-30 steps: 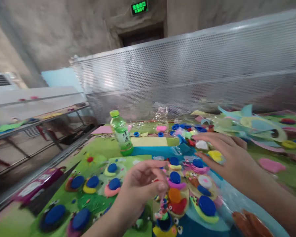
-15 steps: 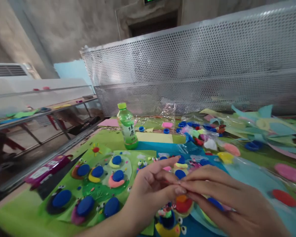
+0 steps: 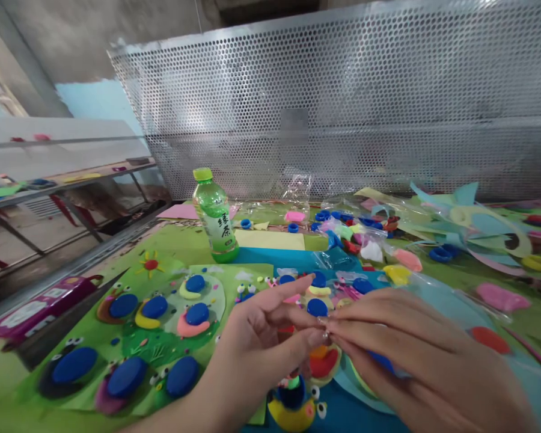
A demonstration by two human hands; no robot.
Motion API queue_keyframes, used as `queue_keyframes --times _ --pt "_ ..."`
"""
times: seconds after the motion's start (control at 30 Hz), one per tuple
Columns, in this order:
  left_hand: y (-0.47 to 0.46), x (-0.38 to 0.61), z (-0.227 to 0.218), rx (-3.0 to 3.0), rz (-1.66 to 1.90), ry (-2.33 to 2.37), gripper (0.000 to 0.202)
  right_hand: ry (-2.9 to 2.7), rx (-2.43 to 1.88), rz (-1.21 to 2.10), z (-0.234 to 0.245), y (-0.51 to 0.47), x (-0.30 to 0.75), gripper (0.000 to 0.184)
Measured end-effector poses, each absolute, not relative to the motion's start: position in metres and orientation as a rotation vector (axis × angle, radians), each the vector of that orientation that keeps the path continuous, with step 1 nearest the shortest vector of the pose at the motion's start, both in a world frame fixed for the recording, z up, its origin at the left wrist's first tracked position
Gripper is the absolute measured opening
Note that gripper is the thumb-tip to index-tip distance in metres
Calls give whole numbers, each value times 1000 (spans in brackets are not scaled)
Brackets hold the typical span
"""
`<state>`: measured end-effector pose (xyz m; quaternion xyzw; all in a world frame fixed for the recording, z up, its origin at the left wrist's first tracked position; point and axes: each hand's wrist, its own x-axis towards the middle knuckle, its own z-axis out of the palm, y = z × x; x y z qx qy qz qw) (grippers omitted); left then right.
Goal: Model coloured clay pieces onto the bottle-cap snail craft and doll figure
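My left hand (image 3: 270, 337) and my right hand (image 3: 415, 355) meet at their fingertips above the craft sheets. Thumb and fingers of the left pinch together while its index finger stretches out; the right's fingers press against the same spot. Whatever lies between them is too small or hidden to make out. Under and beside them is a green sheet (image 3: 171, 346) with clay snails bearing blue bottle-cap shells, such as a yellow snail (image 3: 148, 322) and a pink snail (image 3: 192, 328). A yellow clay figure with googly eyes (image 3: 291, 415) sits below the hands on a blue sheet (image 3: 342, 415).
A green tea bottle (image 3: 216, 219) stands behind the green sheet. At left lies a purple packet (image 3: 45, 304). Toward the right are a pink clay lump (image 3: 502, 297), a yellow clay lump (image 3: 397, 275), blue rings and paper scraps (image 3: 487, 222). A perforated metal panel (image 3: 342, 102) rises behind.
The view has tilted down and shifted right, so the bottle and sheets appear further left. Both hands keep their fingertips together with little change.
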<state>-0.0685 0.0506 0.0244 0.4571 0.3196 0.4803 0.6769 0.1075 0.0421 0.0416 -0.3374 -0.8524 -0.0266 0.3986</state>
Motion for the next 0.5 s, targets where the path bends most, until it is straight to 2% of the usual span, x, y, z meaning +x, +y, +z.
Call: queue_keyframes --times 0.33,0.5 --pt "51 -70 30 1018 1066 756 38 -2261 -789 -328 40 47 112 27" --pt "51 -69 31 1063 1093 791 40 -2261 -762 -324 42 49 112 25"
